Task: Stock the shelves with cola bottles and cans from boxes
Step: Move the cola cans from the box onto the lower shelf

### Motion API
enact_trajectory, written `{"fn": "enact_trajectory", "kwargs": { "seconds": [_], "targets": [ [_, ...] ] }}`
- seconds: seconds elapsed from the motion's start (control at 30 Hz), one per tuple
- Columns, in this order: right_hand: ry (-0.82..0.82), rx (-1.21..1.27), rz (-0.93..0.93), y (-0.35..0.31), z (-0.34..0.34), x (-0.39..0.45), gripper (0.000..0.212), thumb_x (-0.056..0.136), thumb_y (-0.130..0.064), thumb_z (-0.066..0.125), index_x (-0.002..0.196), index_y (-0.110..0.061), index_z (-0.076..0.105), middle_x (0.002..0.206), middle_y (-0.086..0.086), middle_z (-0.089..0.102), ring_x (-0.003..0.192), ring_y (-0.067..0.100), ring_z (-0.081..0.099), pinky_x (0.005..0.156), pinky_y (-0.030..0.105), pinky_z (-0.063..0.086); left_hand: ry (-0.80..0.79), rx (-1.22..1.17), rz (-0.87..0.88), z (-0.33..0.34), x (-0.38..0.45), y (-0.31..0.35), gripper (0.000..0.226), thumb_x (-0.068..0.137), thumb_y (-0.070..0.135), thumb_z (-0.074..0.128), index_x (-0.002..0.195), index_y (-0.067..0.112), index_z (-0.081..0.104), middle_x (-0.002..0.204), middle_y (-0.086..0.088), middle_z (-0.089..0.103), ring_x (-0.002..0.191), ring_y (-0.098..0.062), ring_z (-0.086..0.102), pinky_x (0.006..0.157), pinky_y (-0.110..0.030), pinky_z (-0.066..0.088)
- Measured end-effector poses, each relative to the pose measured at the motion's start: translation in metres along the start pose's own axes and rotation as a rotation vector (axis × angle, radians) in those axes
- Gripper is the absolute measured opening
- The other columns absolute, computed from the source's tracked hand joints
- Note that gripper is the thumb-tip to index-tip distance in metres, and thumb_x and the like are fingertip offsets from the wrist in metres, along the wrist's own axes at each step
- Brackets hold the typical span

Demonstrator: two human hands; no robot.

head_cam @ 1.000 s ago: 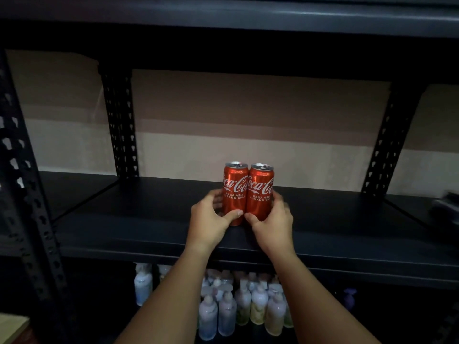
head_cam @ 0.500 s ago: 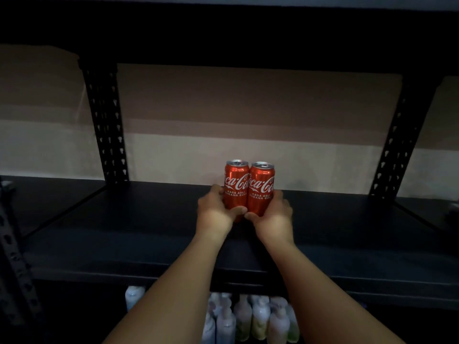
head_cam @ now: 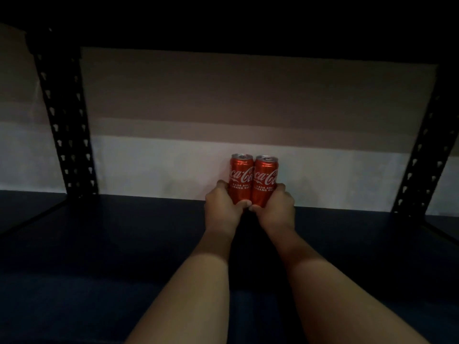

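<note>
Currently: dark shelf point(head_cam: 111, 244), pale wall point(head_cam: 173, 165) behind it, perforated black uprights left point(head_cam: 67, 120) and right point(head_cam: 419, 150). Two red cola cans upright near the back of the shelf, side by side and touching, close to the wall; gap to wall not readable. Left can point(head_cam: 241, 177) gripped low by left hand point(head_cam: 222, 209), fingers curled round it. Right can point(head_cam: 265, 180) gripped the same way by right hand point(head_cam: 275, 212). Thumbs meeting in front, at the cans' bases.
</note>
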State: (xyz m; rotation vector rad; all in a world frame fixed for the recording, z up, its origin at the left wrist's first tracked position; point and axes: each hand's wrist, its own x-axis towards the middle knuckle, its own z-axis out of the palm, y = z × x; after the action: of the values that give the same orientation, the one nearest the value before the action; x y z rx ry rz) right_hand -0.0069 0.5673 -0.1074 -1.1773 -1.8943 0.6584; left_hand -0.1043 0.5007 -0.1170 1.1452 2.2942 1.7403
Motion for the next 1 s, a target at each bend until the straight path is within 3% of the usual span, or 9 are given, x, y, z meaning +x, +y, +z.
{"fn": "enact_trajectory", "kwargs": {
  "seconds": [0.2, 0.4, 0.73, 1.0],
  "targets": [
    [0.032, -0.005, -0.032, 0.007, 0.01, 0.011, 0.066, 0.078, -0.021, 0.086, 0.132, -0.011, 0.05, 0.128, 0.012, 0.058, 0.119, 0.031, 0.06, 0.103, 0.046, 0.051, -0.025, 0.009, 0.021, 0.006, 0.009, -0.005, 0.057, 0.08, 0.025, 0.087, 0.128, 0.018, 0.058, 0.129, -0.003, 0.067, 0.122, -0.019, 0.063, 0.103, -0.036, 0.049],
    [0.007, 0.013, -0.017, 0.012, 0.011, 0.016, 0.061, 0.076, -0.025, 0.088, 0.126, -0.011, 0.055, 0.125, 0.01, 0.062, 0.117, 0.028, 0.062, 0.099, 0.041, 0.051, -0.043, 0.04, 0.043, 0.009, 0.008, -0.005, 0.052, 0.088, 0.026, 0.08, 0.133, 0.019, 0.056, 0.132, -0.003, 0.064, 0.125, -0.02, 0.06, 0.109, -0.042, 0.048],
    [-0.056, 0.057, -0.018, 0.012, 0.011, 0.016, 0.055, 0.086, -0.017, 0.078, 0.134, -0.013, 0.053, 0.127, 0.009, 0.049, 0.114, 0.026, 0.058, 0.102, 0.041, 0.048, -0.018, 0.132, 0.109, 0.012, 0.011, -0.008, 0.05, 0.09, 0.031, 0.076, 0.133, 0.017, 0.056, 0.127, -0.004, 0.065, 0.119, -0.021, 0.062, 0.101, -0.038, 0.049],
    [-0.045, 0.04, -0.051, 0.014, 0.014, 0.017, 0.055, 0.083, -0.019, 0.081, 0.132, -0.015, 0.057, 0.126, 0.007, 0.061, 0.117, 0.025, 0.062, 0.102, 0.041, 0.049, 0.011, 0.149, 0.096, 0.011, 0.012, -0.01, 0.051, 0.091, 0.032, 0.076, 0.135, 0.019, 0.054, 0.128, -0.003, 0.064, 0.12, -0.021, 0.061, 0.102, -0.039, 0.049]
  ]
}}
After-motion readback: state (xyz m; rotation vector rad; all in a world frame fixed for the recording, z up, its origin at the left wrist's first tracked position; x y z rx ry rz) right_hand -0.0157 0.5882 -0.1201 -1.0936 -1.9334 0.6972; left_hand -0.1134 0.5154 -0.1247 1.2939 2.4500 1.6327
